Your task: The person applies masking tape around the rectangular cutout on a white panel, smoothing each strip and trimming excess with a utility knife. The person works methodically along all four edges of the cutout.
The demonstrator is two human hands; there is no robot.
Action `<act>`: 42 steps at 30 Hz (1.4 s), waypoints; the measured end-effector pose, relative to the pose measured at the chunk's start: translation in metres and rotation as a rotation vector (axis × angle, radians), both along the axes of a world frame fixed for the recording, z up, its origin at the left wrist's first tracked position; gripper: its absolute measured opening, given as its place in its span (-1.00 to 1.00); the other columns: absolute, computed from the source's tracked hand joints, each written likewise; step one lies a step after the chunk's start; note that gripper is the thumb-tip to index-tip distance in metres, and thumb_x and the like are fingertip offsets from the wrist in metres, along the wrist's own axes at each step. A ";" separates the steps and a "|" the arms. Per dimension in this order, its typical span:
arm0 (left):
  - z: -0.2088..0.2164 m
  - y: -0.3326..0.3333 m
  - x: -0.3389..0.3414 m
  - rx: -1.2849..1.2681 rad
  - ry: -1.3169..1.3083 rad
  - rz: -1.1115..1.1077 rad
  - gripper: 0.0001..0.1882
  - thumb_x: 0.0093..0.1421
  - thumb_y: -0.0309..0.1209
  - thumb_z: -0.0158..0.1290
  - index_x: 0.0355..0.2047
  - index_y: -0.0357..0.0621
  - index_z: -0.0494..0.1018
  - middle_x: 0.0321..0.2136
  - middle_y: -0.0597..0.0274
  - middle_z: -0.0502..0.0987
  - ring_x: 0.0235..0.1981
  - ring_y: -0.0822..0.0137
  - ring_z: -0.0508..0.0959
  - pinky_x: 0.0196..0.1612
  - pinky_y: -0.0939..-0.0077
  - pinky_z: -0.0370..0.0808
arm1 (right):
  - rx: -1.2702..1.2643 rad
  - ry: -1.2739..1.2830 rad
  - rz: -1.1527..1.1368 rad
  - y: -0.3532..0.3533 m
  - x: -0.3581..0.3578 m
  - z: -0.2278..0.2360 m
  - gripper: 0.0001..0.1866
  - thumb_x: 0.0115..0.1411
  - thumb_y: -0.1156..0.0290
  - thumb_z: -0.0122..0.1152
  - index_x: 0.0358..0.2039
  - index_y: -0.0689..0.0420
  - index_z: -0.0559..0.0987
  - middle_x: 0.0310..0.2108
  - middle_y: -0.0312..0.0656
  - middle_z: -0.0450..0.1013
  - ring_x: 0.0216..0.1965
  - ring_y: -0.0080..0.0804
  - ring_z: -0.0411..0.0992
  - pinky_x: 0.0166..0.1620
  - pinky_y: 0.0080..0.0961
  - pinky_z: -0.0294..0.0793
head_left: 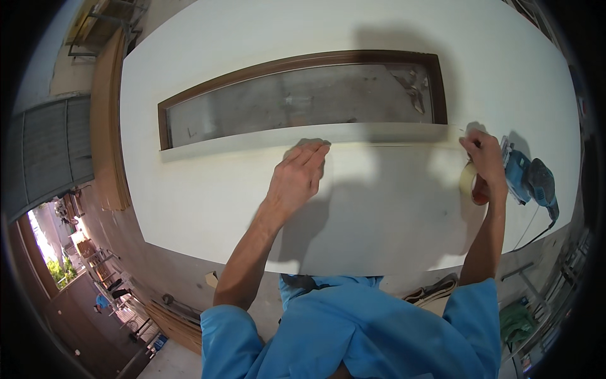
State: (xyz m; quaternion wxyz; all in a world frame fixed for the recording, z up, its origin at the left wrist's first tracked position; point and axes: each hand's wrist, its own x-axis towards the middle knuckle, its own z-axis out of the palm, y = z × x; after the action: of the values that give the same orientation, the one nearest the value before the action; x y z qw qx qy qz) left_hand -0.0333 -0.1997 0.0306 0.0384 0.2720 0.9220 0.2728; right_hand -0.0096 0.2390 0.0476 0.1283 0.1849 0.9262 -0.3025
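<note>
A large white panel (391, 234) lies in front of me, with a long glazed opening (297, 98) edged by a brown frame (297, 61). Along the opening's near side runs a pale strip of masking paper (379, 132), its near edge lined with yellowish tape. My left hand (298, 174) rests on that edge near the middle, fingers stretched forward and pressing down, holding nothing. At the strip's right end my right hand (483, 158) is closed, its fingertips pinching the masking tape. The tape roll (468, 183) sits just under this hand, partly hidden by it.
A blue sander (527, 177) with a cord stands on the panel, right of my right hand. Brown boards (108, 126) lean beyond the left edge. A grey shutter (47, 151) is at far left, and a dark green cloth (517, 323) lies at lower right.
</note>
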 end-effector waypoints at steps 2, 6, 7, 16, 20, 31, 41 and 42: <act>-0.001 -0.009 0.001 0.012 0.034 0.001 -0.54 0.15 -0.67 0.05 0.08 -0.14 0.58 0.01 0.14 0.64 -0.01 0.08 0.64 0.04 0.24 0.66 | 0.077 -0.064 0.022 -0.003 -0.003 0.003 -0.73 0.28 0.32 0.32 -0.36 0.30 0.56 -0.51 -0.04 0.49 -0.46 -0.22 0.46 -0.27 -0.28 0.46; -0.004 -0.033 0.001 0.003 0.037 0.054 -0.57 0.18 -0.64 0.05 0.06 -0.14 0.59 0.00 0.14 0.65 -0.03 0.09 0.65 0.02 0.25 0.68 | 0.563 0.128 0.090 -0.028 0.006 -0.004 -0.73 0.33 0.26 0.27 -0.12 0.20 0.59 -0.16 0.02 0.57 -0.09 -0.07 0.53 0.01 -0.12 0.44; -0.004 -0.039 0.001 0.001 0.040 0.057 -0.58 0.18 -0.64 0.05 0.06 -0.13 0.59 -0.01 0.14 0.66 -0.03 0.09 0.65 0.01 0.25 0.68 | 0.588 0.247 0.075 -0.038 0.009 -0.007 -0.69 0.34 0.25 0.27 -0.04 0.19 0.57 -0.08 0.04 0.54 -0.02 -0.01 0.50 0.06 -0.08 0.41; -0.006 -0.101 -0.004 -0.048 0.120 0.096 -0.67 0.20 -0.59 0.13 -0.01 -0.16 0.60 -0.05 0.18 0.66 -0.04 0.17 0.65 0.00 0.32 0.66 | 0.571 0.681 0.136 -0.154 0.038 -0.051 -0.47 0.31 0.24 0.31 0.23 0.16 0.47 0.26 0.09 0.35 0.26 0.09 0.29 0.30 0.06 0.19; -0.011 -0.128 -0.006 -0.068 0.164 0.082 -0.69 0.19 -0.57 0.16 -0.03 -0.18 0.61 -0.06 0.19 0.67 -0.02 0.21 0.63 0.04 0.34 0.63 | 0.644 0.625 0.025 -0.153 0.038 -0.060 -0.40 0.26 0.19 0.35 0.26 0.12 0.46 0.29 0.08 0.31 0.28 0.12 0.26 0.33 0.08 0.13; -0.026 -0.224 -0.018 -0.103 0.352 0.061 -0.61 0.14 -0.65 0.17 0.01 -0.20 0.59 -0.05 0.17 0.65 0.02 0.15 0.63 0.06 0.35 0.65 | 0.652 0.540 0.059 -0.145 0.038 -0.071 -0.43 0.32 0.24 0.26 0.30 0.10 0.41 0.36 0.07 0.27 0.35 0.12 0.22 0.37 0.03 0.12; -0.029 -0.291 -0.024 -0.112 0.384 0.154 -0.66 0.15 -0.69 0.21 -0.06 -0.20 0.62 -0.09 0.14 0.68 -0.04 0.10 0.67 -0.01 0.32 0.67 | 0.585 0.573 0.049 -0.143 0.036 -0.074 -0.50 0.36 0.29 0.20 0.23 0.25 0.46 0.32 0.15 0.33 0.31 0.19 0.30 0.33 -0.02 0.24; -0.030 -0.297 -0.024 -0.112 0.402 0.172 -0.65 0.14 -0.70 0.20 -0.05 -0.19 0.62 -0.09 0.14 0.68 -0.04 0.09 0.67 -0.02 0.31 0.67 | 0.601 0.554 0.060 -0.143 0.036 -0.074 -0.50 0.36 0.28 0.19 0.23 0.25 0.46 0.32 0.16 0.33 0.31 0.19 0.30 0.33 -0.02 0.24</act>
State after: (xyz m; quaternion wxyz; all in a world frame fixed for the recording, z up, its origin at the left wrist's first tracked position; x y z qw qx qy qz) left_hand -0.0569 -0.4971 0.0004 -0.1545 0.2388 0.9446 0.1639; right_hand 0.0264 0.0957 -0.0267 -0.1771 0.0984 0.9778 -0.0529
